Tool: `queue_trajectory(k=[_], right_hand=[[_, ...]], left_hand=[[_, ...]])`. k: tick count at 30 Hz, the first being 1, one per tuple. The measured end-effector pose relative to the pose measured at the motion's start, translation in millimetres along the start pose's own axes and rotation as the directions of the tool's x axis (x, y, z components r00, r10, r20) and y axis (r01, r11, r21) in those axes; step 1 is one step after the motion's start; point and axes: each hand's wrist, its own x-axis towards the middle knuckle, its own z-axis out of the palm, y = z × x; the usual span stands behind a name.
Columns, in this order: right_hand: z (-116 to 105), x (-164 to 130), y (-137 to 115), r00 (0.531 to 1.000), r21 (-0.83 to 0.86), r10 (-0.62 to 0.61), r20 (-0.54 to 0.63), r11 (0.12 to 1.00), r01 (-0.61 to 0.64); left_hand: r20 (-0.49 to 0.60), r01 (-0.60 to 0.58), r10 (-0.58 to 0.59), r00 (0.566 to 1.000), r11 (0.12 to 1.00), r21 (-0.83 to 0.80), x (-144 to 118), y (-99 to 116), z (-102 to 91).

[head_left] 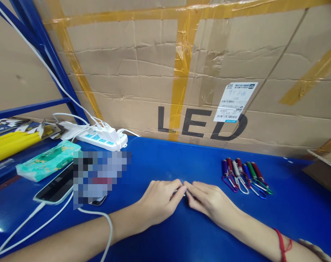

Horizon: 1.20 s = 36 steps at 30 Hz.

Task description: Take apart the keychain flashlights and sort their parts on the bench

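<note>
Over the blue tabletop (165, 163), my left hand (161, 200) and my right hand (211, 202) meet at the fingertips. Both are closed in a pinch around something small. Only a thin dark and silvery sliver (185, 192) shows between the fingers, too little to name. To the right of my hands lie several keychain flashlights (252, 170) in purple, red, silver, blue and green, side by side in a row. Their coloured carabiner clips (244, 185) point toward me. Neither hand touches them.
At left are a phone (55, 185) with a white charging cable (20, 227), a green tissue pack (49, 160) and a white power strip (100, 140). One cable crosses my left forearm. Behind stands a large cardboard box (149, 72) marked LED; a blue metal frame (49, 60) rises at left.
</note>
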Motion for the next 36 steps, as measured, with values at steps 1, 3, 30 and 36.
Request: queue_trajectory(k=[1, 3, 30, 36], right_hand=[[0, 0, 2, 1.0, 0.011, 0.015, -0.001, 1.0, -0.015], [-1, -1, 6, 0.998, 0.04, 0.061, -0.004, 0.997, -0.061], [2, 5, 8, 0.98, 0.153, 0.149, -0.133, 0.98, -0.128], [1, 8, 6, 0.97, 0.206, 0.19, -0.148, 0.966, -0.158]], left_hand=[[-0.001, 0.019, -0.019, 1.0, 1.0, -0.018, 0, 0, -0.8], [0.0, 0.054, -0.054, 0.999, 0.998, -0.045, 0, 1, -2.4], [0.009, -0.076, 0.076, 0.997, 0.995, 0.063, -2, 1, -1.6], [-0.004, -0.055, 0.055, 0.998, 0.995, -0.078, -3, 2, -5.0]])
